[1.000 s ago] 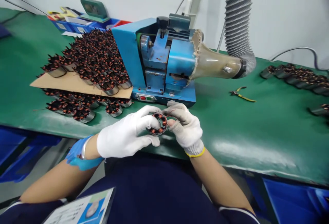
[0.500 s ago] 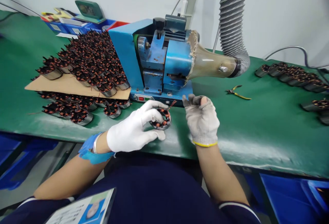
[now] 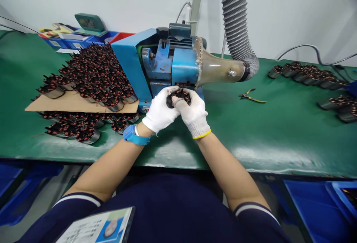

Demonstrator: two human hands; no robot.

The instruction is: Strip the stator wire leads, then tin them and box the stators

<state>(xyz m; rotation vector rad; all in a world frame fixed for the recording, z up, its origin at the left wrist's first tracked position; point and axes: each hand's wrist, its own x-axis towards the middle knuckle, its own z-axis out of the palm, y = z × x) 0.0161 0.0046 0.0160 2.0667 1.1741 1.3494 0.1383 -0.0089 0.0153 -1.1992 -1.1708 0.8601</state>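
Both gloved hands hold one motor stator (image 3: 181, 96), a round black core with copper windings, up at the front of the blue machine (image 3: 185, 66). My left hand (image 3: 161, 111), in a white glove with a blue band at the wrist, is closed around its left side. From the right, my right hand (image 3: 193, 113) grips it, the thumb lying over the near face; this glove has a yellow cuff edge. The stator's far side lies close to the slot under the machine's blue cover; whether its wires are inside is hidden.
Many stators (image 3: 95, 72) are stacked at the left, some on a cardboard sheet (image 3: 55, 103), others beneath it. Yellow-handled pliers (image 3: 252, 97) lie right of the machine. More stators (image 3: 309, 75) stand far right. A grey duct hose (image 3: 237, 16) drops to the machine. Blue bins (image 3: 80, 42) stand behind.
My left hand has carried the stator up and forward to the machine. My right hand, apart from it before, has moved left and taken hold of the stator too.
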